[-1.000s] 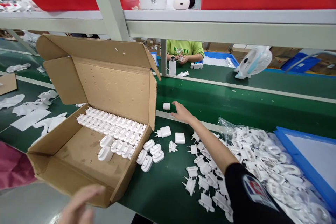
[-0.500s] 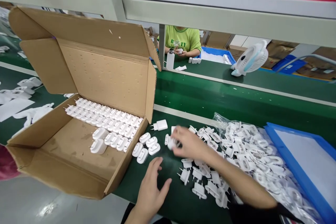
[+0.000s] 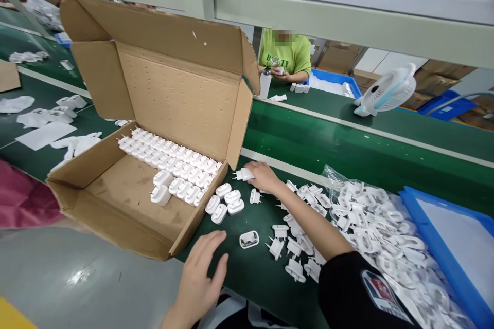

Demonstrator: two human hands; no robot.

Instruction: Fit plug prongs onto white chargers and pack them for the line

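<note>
My right hand [image 3: 263,176] reaches forward over the green table and closes on a white charger plug [image 3: 243,175] beside the corner of the open cardboard box [image 3: 116,216]. My left hand [image 3: 200,277] lies open and flat on the table's near edge, next to a white charger shell [image 3: 249,239] lying open side up. The box holds rows of white plugs [image 3: 170,159]. A few finished plugs [image 3: 226,203] lie just outside the box. Loose pin pieces [image 3: 293,247] are scattered under my right forearm.
A plastic bag of white parts [image 3: 386,231] spreads at the right beside a blue tray [image 3: 459,231]. Across the green belt [image 3: 347,149] another person in a green shirt [image 3: 285,56] works. A small white fan [image 3: 386,93] stands on the far side. Paper and plugs [image 3: 57,123] lie at left.
My right hand moved from the loose parts forward to the plug by the box corner. A charger shell now lies on the table near my left hand, which shifted slightly left.
</note>
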